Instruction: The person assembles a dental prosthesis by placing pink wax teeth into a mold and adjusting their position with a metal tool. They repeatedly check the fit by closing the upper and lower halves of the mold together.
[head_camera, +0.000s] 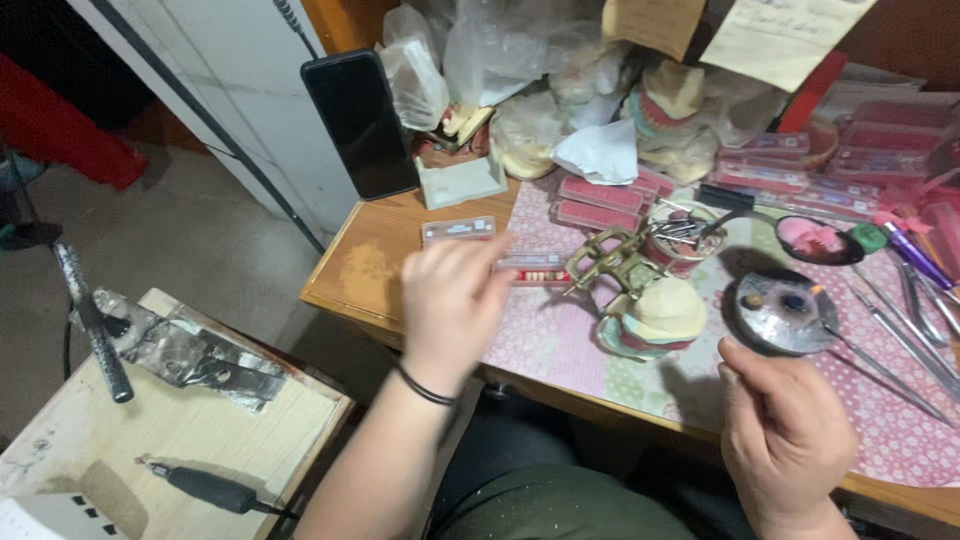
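My left hand (452, 300) reaches over the desk's front left part, fingers blurred and apart, right by a flat strip of small artificial teeth (530, 266). It holds nothing that I can see. My right hand (785, 435) hovers at the desk's near edge with fingers curled in; whether something thin sits between them is unclear. Between the hands stands a plaster dental cast (655, 315) in a brass frame (612, 258). A round metal lid (785, 310) lies just above my right hand.
A dark phone (360, 122) leans at the back left. Plastic bags, casts and pink tooth boxes (600, 195) crowd the back. Metal hand tools (905, 330) lie at right. A low wooden stand (170, 420) at left carries a black handpiece (205, 487).
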